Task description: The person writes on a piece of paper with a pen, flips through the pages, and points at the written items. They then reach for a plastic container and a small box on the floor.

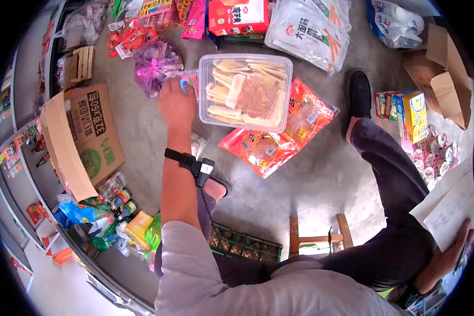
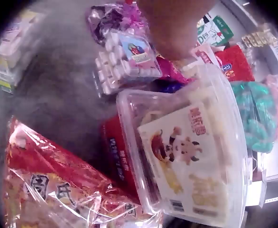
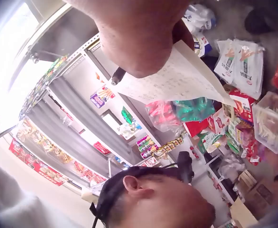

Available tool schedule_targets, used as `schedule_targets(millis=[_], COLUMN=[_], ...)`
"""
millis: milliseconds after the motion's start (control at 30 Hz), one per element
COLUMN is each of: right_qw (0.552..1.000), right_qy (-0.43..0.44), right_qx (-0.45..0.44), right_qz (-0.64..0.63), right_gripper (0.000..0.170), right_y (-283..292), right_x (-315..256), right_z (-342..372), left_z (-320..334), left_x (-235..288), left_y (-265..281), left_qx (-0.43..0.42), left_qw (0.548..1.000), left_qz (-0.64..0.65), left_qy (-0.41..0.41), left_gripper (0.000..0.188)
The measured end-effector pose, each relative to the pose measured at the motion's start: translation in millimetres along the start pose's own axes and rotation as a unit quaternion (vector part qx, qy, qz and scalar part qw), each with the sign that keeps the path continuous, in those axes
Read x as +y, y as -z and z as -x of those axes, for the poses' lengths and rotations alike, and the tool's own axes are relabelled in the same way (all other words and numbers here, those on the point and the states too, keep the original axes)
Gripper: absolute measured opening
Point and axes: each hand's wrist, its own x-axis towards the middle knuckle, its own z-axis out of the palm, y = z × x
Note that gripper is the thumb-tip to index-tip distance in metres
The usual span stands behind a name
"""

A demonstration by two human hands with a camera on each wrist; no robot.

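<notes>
My left hand (image 1: 175, 102) reaches forward over the floor, fingers bent down at a small clear plastic box (image 2: 124, 61) of pale pieces with a blue-and-pink label, and grips it. A purple bag (image 1: 155, 66) lies just beyond the fingers. Right of this hand, a lidded clear tub (image 1: 246, 126) of flat pale sticks overlaps red snack packets (image 1: 263, 152). My right hand (image 3: 139, 38), low at the right in the head view, holds handwritten paper sheets (image 3: 177, 78). A dark pen (image 3: 118, 75) sticks out beside its fingers; their tips are mostly hidden.
An open cardboard box (image 1: 92, 137) stands at the left, near shelves (image 1: 23, 174) of goods. White snack bags (image 1: 305, 34) lie at the back. At the right are a yellow box (image 1: 415, 117) and an open carton (image 1: 447, 89). A wooden stool (image 1: 295, 237) is close to the legs.
</notes>
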Motion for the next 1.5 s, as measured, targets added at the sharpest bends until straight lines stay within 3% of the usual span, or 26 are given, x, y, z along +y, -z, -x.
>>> schedule_targets(millis=[67,133,200,300,333,433,467,533,567,600,633,700,733,800,833,900,967,1033,1100,1200,1233,1267,1333,1400,1467,1500], right_qw=[1.0,1.0,0.998,0.993,0.991,0.988,0.986,0.982,0.962,0.932,0.85,0.853,0.935,0.985,0.988,0.955,0.793,0.953,0.99,0.988,0.984,0.975,0.896,0.901,0.742,0.679], right_qy=[0.013,0.027,-0.017,-0.056,-0.061,-0.077,-0.081,-0.092,-0.155,-0.217,-0.326,-0.305,-0.179,-0.038,-0.028,-0.139,-0.362,-0.141,-0.003,0.024,0.006,-0.018,-0.153,-0.042,-0.206,-0.185], right_qx=[-0.009,-0.007,-0.033,-0.069,-0.078,-0.088,-0.086,-0.085,-0.076,-0.056,-0.024,-0.008,-0.023,-0.031,-0.028,-0.002,0.04,0.008,-0.003,-0.004,-0.009,-0.018,-0.069,-0.027,-0.102,-0.112], right_qz=[0.008,-0.008,-0.046,-0.075,-0.086,-0.103,-0.118,-0.139,-0.213,-0.284,-0.413,-0.424,-0.306,-0.162,-0.148,-0.262,-0.488,-0.267,-0.14,-0.153,-0.18,-0.221,-0.411,-0.431,-0.63,-0.701], right_gripper=[0.062,0.061,0.059,0.056,0.056,0.055,0.055,0.054,0.053,0.053,0.052,0.051,0.051,0.051,0.051,0.052,0.052,0.051,0.049,0.042,0.039,0.037,0.032,0.025,0.025,0.025], right_y=[2,0,0,0,-1,-3,-2,2,1,1,-4,-5,-4,-1,2,4,6,6,5,0,-1,0,10,3,34,52], right_x=[1,0,-5,-4,-1,-1,-8,-19,-20,-22,-22,-19,-18,-20,-24,-39,-56,-52,-43,-44,-50,-56,-77,-88,-117,-127], right_z=[-3,-5,-4,-4,-3,0,-2,-6,-6,-7,-6,-5,-4,-4,-5,-12,-21,-14,-10,-14,-14,-11,-19,-20,-28,-26], left_z=[-14,-23,-33,-46,-47,-66,-76,-61,-57,-59,-58,-53,-50,-38,-27,2,31,52,61,68,69,72,80,104,123,136], left_x=[5,9,4,4,-5,-12,-24,-26,-29,-39,-49,-50,-49,-48,-47,-49,-50,-41,-25,-27,-21,-14,-22,-3,3,28], left_y=[-15,-28,-48,-55,-69,-82,-106,-111,-113,-126,-139,-139,-139,-135,-134,-133,-131,-119,-92,-65,-33,3,30,115,147,172], left_qx=[0.011,-0.06,-0.105,-0.151,-0.096,-0.262,-0.288,-0.11,-0.019,-0.001,-0.002,-0.081,-0.128,-0.197,-0.227,-0.262,-0.279,-0.289,-0.321,-0.351,-0.32,-0.285,-0.224,-0.149,-0.168,-0.191], left_qw=[0.998,0.99,0.991,0.975,0.973,0.961,0.951,0.977,0.974,0.967,0.966,0.969,0.968,0.958,0.952,0.941,0.934,0.926,0.908,0.911,0.928,0.944,0.97,0.982,0.923,0.888], left_qz=[0.024,0.127,0.08,-0.122,-0.148,-0.039,-0.09,-0.079,-0.072,-0.093,-0.101,-0.114,-0.115,-0.128,-0.135,-0.157,-0.183,-0.219,-0.264,-0.216,-0.192,-0.167,-0.092,0.117,0.338,0.411], left_qy=[-0.064,-0.007,-0.029,-0.112,-0.148,-0.085,-0.064,-0.166,-0.214,-0.237,-0.238,-0.205,-0.185,-0.163,-0.155,-0.144,-0.129,-0.104,-0.055,-0.004,-0.001,0.0,-0.019,-0.017,0.074,0.083], left_gripper=[0.037,0.037,0.036,0.033,0.031,0.032,0.035,0.037,0.037,0.037,0.037,0.037,0.037,0.038,0.038,0.038,0.038,0.039,0.039,0.039,0.037,0.036,0.03,0.03,0.033,0.036])
